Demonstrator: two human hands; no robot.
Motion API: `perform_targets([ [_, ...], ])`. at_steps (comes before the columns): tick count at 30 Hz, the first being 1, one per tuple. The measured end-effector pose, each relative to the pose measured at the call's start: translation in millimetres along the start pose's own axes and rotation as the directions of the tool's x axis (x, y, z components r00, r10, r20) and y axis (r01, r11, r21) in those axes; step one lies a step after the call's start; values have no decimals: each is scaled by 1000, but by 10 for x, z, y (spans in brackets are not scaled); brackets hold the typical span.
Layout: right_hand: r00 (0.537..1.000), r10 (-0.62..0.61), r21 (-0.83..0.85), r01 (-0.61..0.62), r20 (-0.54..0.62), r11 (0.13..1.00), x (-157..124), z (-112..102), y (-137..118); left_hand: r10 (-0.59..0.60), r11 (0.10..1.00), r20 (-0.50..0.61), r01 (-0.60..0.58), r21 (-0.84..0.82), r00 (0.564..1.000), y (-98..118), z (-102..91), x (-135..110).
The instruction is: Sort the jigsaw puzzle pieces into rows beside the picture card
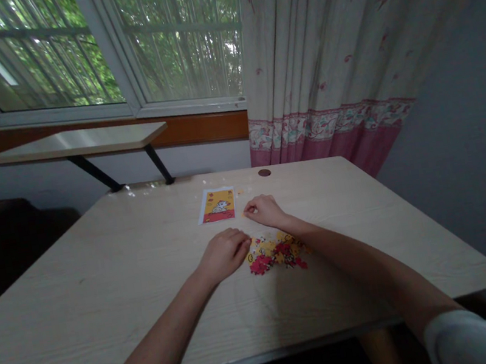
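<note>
A heap of yellow, red and white jigsaw puzzle pieces lies loose on the light wooden table. Just left of it is my left hand, its fingers curled together and the fingertips at the heap's edge; whatever they may hold is hidden. Beyond the heap, my right hand pinches a small yellowish puzzle piece close to the tabletop. To the left of that hand lies a picture card with a white cartoon animal on yellow and red. A tiny orange piece sits beside the card's upper right corner.
The table has a round brown cable cap near its back edge. A raised shelf on dark legs stands at the back left. Behind are a barred window and a floral curtain.
</note>
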State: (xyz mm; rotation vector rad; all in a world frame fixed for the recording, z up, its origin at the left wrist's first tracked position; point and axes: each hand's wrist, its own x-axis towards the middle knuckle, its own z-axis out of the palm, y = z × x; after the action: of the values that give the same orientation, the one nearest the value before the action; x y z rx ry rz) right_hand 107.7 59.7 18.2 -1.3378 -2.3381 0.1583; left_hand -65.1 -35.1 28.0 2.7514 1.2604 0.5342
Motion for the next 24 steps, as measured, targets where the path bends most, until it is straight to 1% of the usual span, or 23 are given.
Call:
perform_targets([
  [6, 1000, -19, 8, 19, -4, 1000, 41, 54, -30, 0, 1000, 0, 0, 2, 1000, 12, -7, -3],
  [10, 999, -33, 57, 35, -27, 998, -7, -31, 12, -12, 1000, -10, 12, 14, 1000, 17, -12, 4],
  [13, 998, -67, 108, 69, -18, 992, -163, -184, 103, -35, 999, -20, 35, 19, 999, 18, -11, 7],
  [16, 993, -120, 155, 117, 8, 981, -402, -354, 235, -40, 999, -20, 40, 10, 999, 16, 2, 13],
  [18, 991, -132, 167, 128, 15, 978, -562, -435, 326, -32, 999, -25, 33, 7, 999, 12, 21, 21],
  [21, 995, -101, 177, 98, 8, 979, -733, -484, 434, -25, 1000, -19, 25, 5, 1000, 9, 56, 32],
  [24, 997, -76, 190, 77, -11, 979, -799, -474, 471, -28, 999, -12, 28, -26, 1000, 8, 84, 39],
])
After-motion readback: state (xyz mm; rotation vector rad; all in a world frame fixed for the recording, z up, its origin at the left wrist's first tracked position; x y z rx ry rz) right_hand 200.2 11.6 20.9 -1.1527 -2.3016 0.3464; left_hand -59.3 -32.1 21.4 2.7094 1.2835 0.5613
